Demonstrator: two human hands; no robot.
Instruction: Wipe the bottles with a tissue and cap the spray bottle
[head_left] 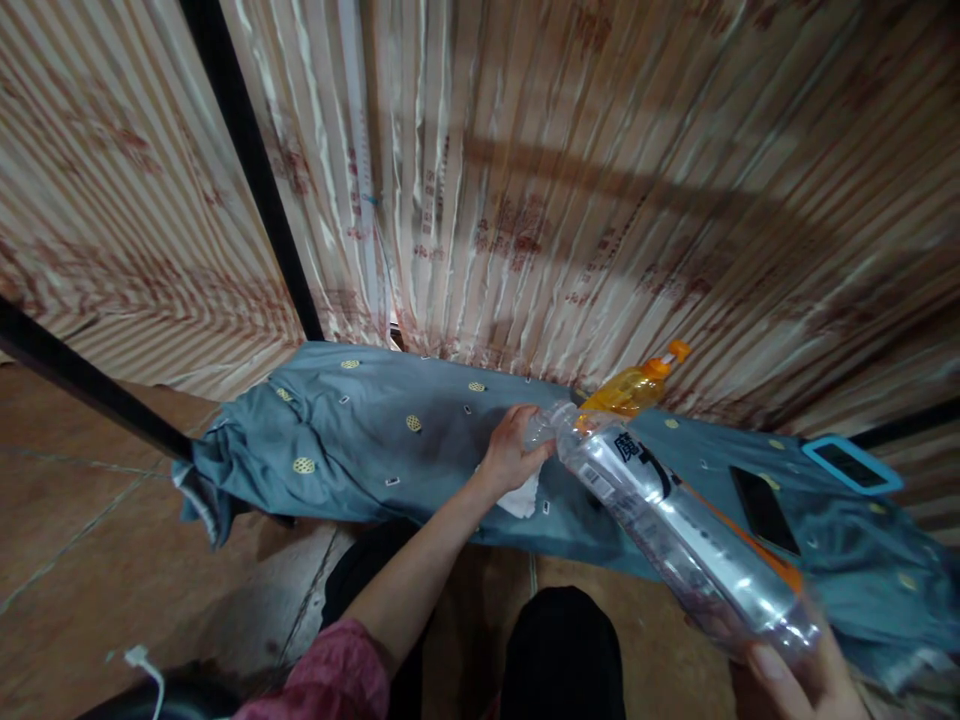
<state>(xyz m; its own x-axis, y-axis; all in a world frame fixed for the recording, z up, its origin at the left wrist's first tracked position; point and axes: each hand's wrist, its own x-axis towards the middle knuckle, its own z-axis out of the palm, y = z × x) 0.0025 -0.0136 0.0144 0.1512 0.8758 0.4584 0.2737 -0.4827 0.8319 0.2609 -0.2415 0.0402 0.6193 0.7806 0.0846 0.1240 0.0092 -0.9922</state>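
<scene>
A large clear plastic bottle (675,530) with a silver and orange label lies slantwise in the air, its neck toward the middle. My right hand (799,675) holds it by its base at the lower right. My left hand (516,450) is closed round a small clear plastic piece (541,428) at the bottle's neck; whether the two touch is unclear. Below my left hand is a crumpled white tissue (521,497). Just behind the bottle neck stands an orange-yellow pump bottle (630,390), partly covered by it.
A grey-blue cloth (360,430) with pineapple prints covers a long narrow surface. A dark phone (765,508) and a blue-framed object (853,465) lie on its right. Black poles (255,170) and striped sheeting (525,200) stand behind; my knees (564,650) are in front.
</scene>
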